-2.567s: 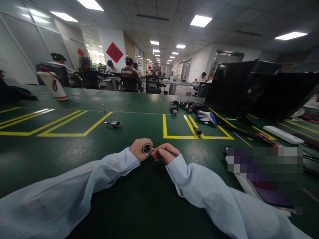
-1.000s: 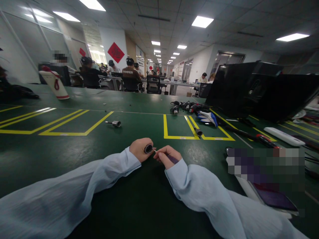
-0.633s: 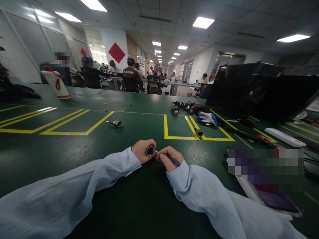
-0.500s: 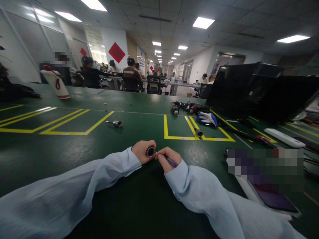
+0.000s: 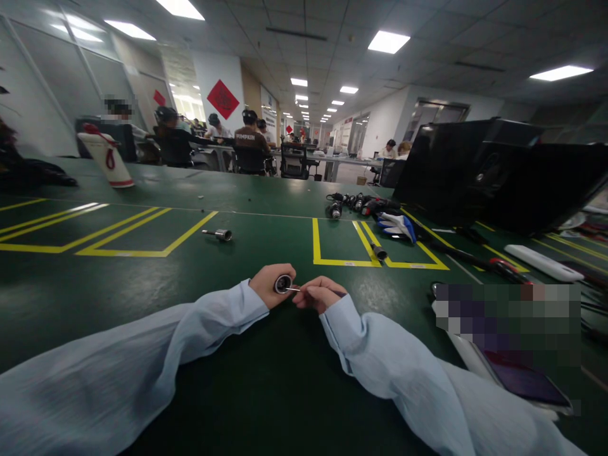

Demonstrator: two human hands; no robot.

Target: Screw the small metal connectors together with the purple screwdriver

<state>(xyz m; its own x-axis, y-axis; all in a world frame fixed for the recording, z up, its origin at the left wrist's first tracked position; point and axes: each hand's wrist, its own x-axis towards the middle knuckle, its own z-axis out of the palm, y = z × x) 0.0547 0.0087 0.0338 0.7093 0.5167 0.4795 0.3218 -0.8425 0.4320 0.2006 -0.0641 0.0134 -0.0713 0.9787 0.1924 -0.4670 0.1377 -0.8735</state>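
Two bare hands meet just above the table (image 5: pixel 156 282) in the head view, the only one. The left hand (image 5: pixel 270 285) is wrapped around a round metal piece (image 5: pixel 277 279), its hollow mouth turned toward the other hand. The right hand (image 5: pixel 322 294) pinches a thin tool (image 5: pixel 292 289) between thumb and fingers, its tip at that mouth; how deep it reaches is too small to tell.

Work on the held piece looks under way rather than finished, I judge, since the tool is at its mouth. What is fixed or loose inside does not show, so how much is left cannot be told. Whether the pieces lying apart are done or waiting is likewise unclear.

Counted: one metal piece in hand, and two loose ones on the table, a stemmed piece (image 5: pixel 222 235) to the left and a short piece (image 5: pixel 379 252) on yellow tape to the right. One tool, one blue-and-white glove (image 5: pixel 397 227), one tall cup (image 5: pixel 110 159), one long white box (image 5: pixel 544 263). The dark heap (image 5: pixel 335 209) beyond overlaps too much to count.
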